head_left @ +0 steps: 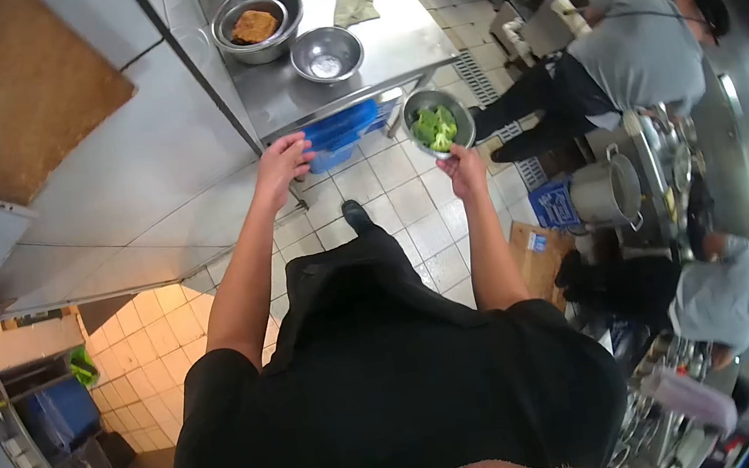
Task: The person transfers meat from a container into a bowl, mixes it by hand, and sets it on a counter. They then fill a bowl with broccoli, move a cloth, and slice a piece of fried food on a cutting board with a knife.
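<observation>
My right hand [465, 169] grips the near rim of a metal bowl [464, 120], which is held in the air over the tiled floor. Inside the bowl lie green broccoli pieces [433, 128]. My left hand [283, 168] is raised near the front corner of the steel table, its fingers apart and slightly bent, with nothing visible in them. Just beyond those fingers, a blue plastic container [341, 127] shows under the table edge. On the tabletop stand a smaller metal bowl [326, 54] and nested bowls [291, 6] with a browned block of food [253, 26] in them.
A folded cloth [354, 5] lies on the steel table [406, 21]. At right, two people in grey shirts [646, 38] work along a counter. A large pot [607, 189] and flattened cardboard [533, 261] are near them. A white wall [161, 169] runs along my left.
</observation>
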Demonstrator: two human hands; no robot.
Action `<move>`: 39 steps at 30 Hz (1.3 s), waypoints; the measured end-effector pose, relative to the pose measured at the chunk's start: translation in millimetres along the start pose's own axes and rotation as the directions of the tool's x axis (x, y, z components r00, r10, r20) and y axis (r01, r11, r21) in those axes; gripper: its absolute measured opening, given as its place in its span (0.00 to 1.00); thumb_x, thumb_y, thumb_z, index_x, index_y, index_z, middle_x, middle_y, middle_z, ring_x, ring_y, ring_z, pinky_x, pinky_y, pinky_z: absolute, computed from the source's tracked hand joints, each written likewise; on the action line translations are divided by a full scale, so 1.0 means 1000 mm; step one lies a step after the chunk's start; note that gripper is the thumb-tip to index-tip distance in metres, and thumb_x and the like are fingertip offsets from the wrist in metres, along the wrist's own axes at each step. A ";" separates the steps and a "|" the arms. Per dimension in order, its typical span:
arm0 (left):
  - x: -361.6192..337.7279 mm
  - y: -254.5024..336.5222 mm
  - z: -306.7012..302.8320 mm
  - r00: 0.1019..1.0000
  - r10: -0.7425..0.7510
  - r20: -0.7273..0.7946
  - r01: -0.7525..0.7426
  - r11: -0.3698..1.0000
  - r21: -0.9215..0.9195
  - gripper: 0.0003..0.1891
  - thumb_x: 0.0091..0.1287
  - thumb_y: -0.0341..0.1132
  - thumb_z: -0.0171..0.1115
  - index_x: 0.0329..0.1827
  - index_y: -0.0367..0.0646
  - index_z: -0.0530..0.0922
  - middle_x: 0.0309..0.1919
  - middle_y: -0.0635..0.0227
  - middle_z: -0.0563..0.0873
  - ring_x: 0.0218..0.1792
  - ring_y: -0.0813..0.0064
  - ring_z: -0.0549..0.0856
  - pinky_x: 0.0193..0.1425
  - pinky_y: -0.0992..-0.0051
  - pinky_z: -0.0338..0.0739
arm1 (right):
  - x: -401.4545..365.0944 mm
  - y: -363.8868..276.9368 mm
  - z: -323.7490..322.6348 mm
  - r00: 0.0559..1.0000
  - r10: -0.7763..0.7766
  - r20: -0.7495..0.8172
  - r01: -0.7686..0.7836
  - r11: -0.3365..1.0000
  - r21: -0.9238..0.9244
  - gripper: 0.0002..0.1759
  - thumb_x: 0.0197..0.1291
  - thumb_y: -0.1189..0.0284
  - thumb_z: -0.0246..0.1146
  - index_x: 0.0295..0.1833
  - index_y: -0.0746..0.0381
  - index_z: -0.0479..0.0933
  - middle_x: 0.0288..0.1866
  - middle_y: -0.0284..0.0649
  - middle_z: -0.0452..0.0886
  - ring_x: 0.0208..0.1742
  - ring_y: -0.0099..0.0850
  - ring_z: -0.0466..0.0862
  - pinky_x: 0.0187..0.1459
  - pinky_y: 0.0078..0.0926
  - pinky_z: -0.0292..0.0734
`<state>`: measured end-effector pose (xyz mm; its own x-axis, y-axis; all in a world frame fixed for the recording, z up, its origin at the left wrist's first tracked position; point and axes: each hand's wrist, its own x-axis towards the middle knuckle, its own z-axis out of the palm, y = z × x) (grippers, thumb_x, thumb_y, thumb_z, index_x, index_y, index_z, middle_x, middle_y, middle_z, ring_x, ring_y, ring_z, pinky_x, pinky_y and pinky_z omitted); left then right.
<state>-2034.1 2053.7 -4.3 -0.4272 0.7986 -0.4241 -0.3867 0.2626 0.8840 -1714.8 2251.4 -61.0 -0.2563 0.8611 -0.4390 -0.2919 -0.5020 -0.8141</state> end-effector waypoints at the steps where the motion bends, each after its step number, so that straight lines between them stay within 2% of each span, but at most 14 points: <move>1: 0.013 0.011 0.005 0.999 0.029 -0.023 -0.029 1.000 -0.008 0.21 0.71 0.39 0.55 0.63 0.39 0.70 0.52 0.63 0.81 0.48 0.72 0.82 0.51 0.72 0.76 | 0.023 -0.005 0.016 1.000 -0.001 -0.005 0.001 1.000 0.011 0.10 0.59 0.77 0.59 0.45 0.70 0.69 0.33 0.44 0.77 0.30 0.34 0.82 0.32 0.32 0.84; 8: 0.142 0.109 0.038 0.978 0.099 -0.181 -0.130 0.976 -0.172 0.22 0.71 0.38 0.56 0.64 0.37 0.67 0.51 0.59 0.80 0.49 0.70 0.81 0.51 0.68 0.77 | 0.178 -0.032 0.103 0.996 0.046 0.078 -0.048 0.999 0.023 0.09 0.63 0.76 0.57 0.45 0.70 0.69 0.33 0.46 0.79 0.31 0.36 0.83 0.37 0.34 0.84; 12: 0.224 0.122 0.024 0.980 0.034 -0.198 -0.113 0.907 -0.406 0.16 0.71 0.38 0.55 0.55 0.38 0.69 0.47 0.57 0.79 0.48 0.66 0.80 0.54 0.64 0.77 | 0.214 -0.015 0.125 0.990 0.106 0.097 -0.107 0.994 0.000 0.12 0.67 0.70 0.57 0.46 0.69 0.68 0.36 0.46 0.78 0.33 0.36 0.83 0.39 0.35 0.84; 16: 0.259 0.129 0.012 0.979 -0.140 -0.151 -0.049 0.554 -0.831 0.16 0.73 0.37 0.50 0.57 0.38 0.65 0.46 0.54 0.78 0.50 0.61 0.80 0.60 0.59 0.73 | 0.190 -0.014 0.137 0.951 0.258 0.171 -0.246 0.965 -0.086 0.22 0.67 0.62 0.58 0.54 0.68 0.65 0.42 0.45 0.76 0.35 0.37 0.83 0.33 0.30 0.82; 18: 0.268 0.133 0.015 0.961 -0.178 -0.213 -0.104 0.480 -0.871 0.16 0.73 0.37 0.48 0.58 0.38 0.64 0.48 0.52 0.77 0.51 0.60 0.79 0.61 0.58 0.73 | 0.179 -0.006 0.144 0.923 0.335 0.190 -0.308 0.938 -0.157 0.24 0.66 0.58 0.60 0.55 0.67 0.66 0.44 0.45 0.75 0.35 0.36 0.83 0.33 0.30 0.82; 22: 0.291 0.132 0.011 0.904 -0.233 -0.358 -0.255 0.377 -0.890 0.18 0.75 0.37 0.46 0.62 0.37 0.61 0.53 0.48 0.73 0.50 0.55 0.80 0.59 0.55 0.76 | 0.160 0.001 0.182 0.838 0.438 0.325 -0.319 0.877 -0.360 0.22 0.66 0.58 0.60 0.51 0.66 0.67 0.44 0.45 0.74 0.36 0.38 0.84 0.33 0.32 0.83; 25: 0.309 0.123 -0.002 0.907 -0.225 -0.356 -0.249 0.395 -0.884 0.20 0.74 0.34 0.47 0.65 0.36 0.58 0.58 0.46 0.69 0.50 0.47 0.81 0.57 0.50 0.79 | 0.172 0.022 0.198 0.810 0.448 0.378 -0.305 0.872 -0.382 0.20 0.65 0.61 0.61 0.50 0.67 0.67 0.42 0.46 0.75 0.36 0.41 0.85 0.36 0.36 0.84; 26: 0.296 0.145 0.013 0.815 -0.398 -0.421 -0.281 0.365 -0.888 0.22 0.73 0.31 0.48 0.67 0.34 0.57 0.61 0.44 0.68 0.50 0.39 0.80 0.53 0.46 0.80 | 0.176 0.028 0.202 0.812 0.431 0.394 -0.295 0.885 -0.362 0.18 0.65 0.64 0.61 0.49 0.67 0.67 0.42 0.45 0.75 0.36 0.42 0.85 0.36 0.36 0.84; 29: 0.304 0.134 0.008 0.738 -0.296 -0.607 -0.339 0.614 -0.712 0.25 0.72 0.29 0.50 0.69 0.34 0.55 0.62 0.41 0.65 0.49 0.34 0.80 0.51 0.44 0.81 | 0.181 0.039 0.210 0.834 0.384 0.397 -0.272 0.911 -0.310 0.10 0.63 0.74 0.59 0.45 0.67 0.68 0.37 0.43 0.75 0.36 0.42 0.84 0.37 0.39 0.84; 30: 0.306 0.132 0.003 0.721 -0.337 -0.606 -0.310 0.625 -0.717 0.26 0.68 0.25 0.52 0.67 0.28 0.57 0.57 0.39 0.70 0.44 0.39 0.83 0.46 0.50 0.85 | 0.185 0.044 0.208 0.846 0.368 0.385 -0.253 0.914 -0.317 0.10 0.62 0.75 0.59 0.45 0.67 0.68 0.37 0.43 0.75 0.35 0.42 0.84 0.37 0.40 0.84; 33: 0.290 0.144 -0.003 0.665 -0.279 -0.692 -0.276 0.769 -0.576 0.24 0.63 0.21 0.51 0.62 0.21 0.62 0.50 0.40 0.76 0.39 0.44 0.85 0.41 0.57 0.87 | 0.180 0.040 0.209 0.865 0.346 0.364 -0.232 0.918 -0.321 0.08 0.60 0.77 0.59 0.42 0.67 0.69 0.35 0.43 0.75 0.31 0.39 0.83 0.37 0.40 0.85; 34: 0.279 0.151 0.002 0.631 -0.273 -0.726 -0.283 0.790 -0.543 0.19 0.59 0.20 0.51 0.54 0.19 0.67 0.42 0.46 0.80 0.34 0.52 0.87 0.34 0.63 0.88 | 0.174 0.035 0.208 0.868 0.346 0.356 -0.239 0.920 -0.311 0.07 0.60 0.77 0.59 0.42 0.67 0.69 0.35 0.43 0.75 0.31 0.39 0.82 0.37 0.39 0.85; 37: 0.221 0.155 0.019 0.744 -0.112 -0.659 -0.318 0.808 -0.496 0.15 0.59 0.22 0.53 0.48 0.25 0.70 0.38 0.49 0.80 0.31 0.58 0.87 0.30 0.66 0.87 | 0.154 0.013 0.208 0.887 0.297 0.353 -0.206 0.940 -0.273 0.07 0.60 0.76 0.60 0.41 0.66 0.70 0.34 0.41 0.75 0.30 0.37 0.82 0.36 0.37 0.85; 39: 0.179 0.136 0.030 0.765 0.011 -0.644 -0.382 0.813 -0.439 0.11 0.59 0.25 0.56 0.43 0.30 0.70 0.34 0.56 0.80 0.27 0.64 0.85 0.28 0.69 0.85 | 0.153 0.001 0.205 0.896 0.240 0.374 -0.151 0.956 -0.252 0.07 0.59 0.76 0.60 0.40 0.65 0.70 0.31 0.39 0.75 0.29 0.34 0.81 0.35 0.35 0.86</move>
<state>-2138.3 2248.9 45.9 -0.8576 0.2645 -0.4411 -0.5102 -0.3298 0.7943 -1943.4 2365.9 -51.0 -0.6441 0.6210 -0.4466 -0.0078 -0.5892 -0.8080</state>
